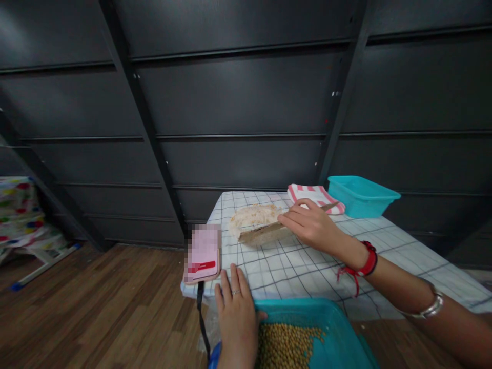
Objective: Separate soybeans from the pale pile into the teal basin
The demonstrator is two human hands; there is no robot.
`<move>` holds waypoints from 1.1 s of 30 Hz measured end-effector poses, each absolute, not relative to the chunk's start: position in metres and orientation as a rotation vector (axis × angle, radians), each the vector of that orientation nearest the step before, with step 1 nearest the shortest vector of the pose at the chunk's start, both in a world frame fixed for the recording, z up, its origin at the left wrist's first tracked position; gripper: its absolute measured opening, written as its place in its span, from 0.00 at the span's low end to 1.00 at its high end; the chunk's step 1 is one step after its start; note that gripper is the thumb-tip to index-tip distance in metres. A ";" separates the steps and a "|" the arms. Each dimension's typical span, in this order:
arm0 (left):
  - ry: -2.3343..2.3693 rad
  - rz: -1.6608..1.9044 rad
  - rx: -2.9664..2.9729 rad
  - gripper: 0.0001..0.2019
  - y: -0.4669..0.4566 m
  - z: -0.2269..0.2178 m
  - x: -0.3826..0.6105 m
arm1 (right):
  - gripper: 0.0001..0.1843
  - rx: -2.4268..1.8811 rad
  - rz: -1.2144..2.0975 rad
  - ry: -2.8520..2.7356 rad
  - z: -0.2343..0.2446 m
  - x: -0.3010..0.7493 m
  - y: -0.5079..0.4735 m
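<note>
My right hand [309,225] pinches the upper edge of a long, thin brown strip, which looks like cardboard [257,234]. The strip stands tilted on the checked cloth, against the near side of a low, pale, grainy heap [251,218] with yellowish bits on it. What the heap is made of I cannot make out. At the table's front edge, my left hand [238,312] lies with its fingers stretched out on the cloth. Its thumb reaches over the rim of a teal basin [307,302] holding yellowish beans [286,343]. My left palm hides part of that basin.
A pink phone-like case [203,251] lies at the table's left corner, a black strap [200,312] hanging below it. Behind my right hand are a pink-and-white striped cloth [313,195] and a second teal basin [361,195]. A dark panelled wall [246,97] rises behind the table.
</note>
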State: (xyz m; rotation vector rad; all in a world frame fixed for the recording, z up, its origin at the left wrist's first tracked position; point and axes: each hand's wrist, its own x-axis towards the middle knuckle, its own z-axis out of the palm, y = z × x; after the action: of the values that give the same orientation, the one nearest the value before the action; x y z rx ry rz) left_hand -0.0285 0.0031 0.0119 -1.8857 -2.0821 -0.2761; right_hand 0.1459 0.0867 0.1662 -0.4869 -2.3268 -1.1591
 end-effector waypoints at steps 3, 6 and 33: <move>-2.078 -0.261 -1.914 0.40 0.001 0.018 -0.029 | 0.14 -0.514 -1.189 -2.309 0.170 0.147 0.084; -2.089 -0.246 -1.933 0.39 -0.001 0.024 -0.029 | 0.15 -0.519 -1.241 -2.284 0.168 0.138 0.092; -2.125 -0.223 -1.942 0.39 -0.001 0.027 -0.029 | 0.14 -0.521 -1.258 -2.292 0.153 0.121 0.114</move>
State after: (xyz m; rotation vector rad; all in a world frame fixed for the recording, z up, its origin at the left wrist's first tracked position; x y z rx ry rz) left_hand -0.0289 -0.0008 0.0266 -1.9421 -2.1251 -0.2226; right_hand 0.1212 0.1135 0.1535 -0.5208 -2.2917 -1.2584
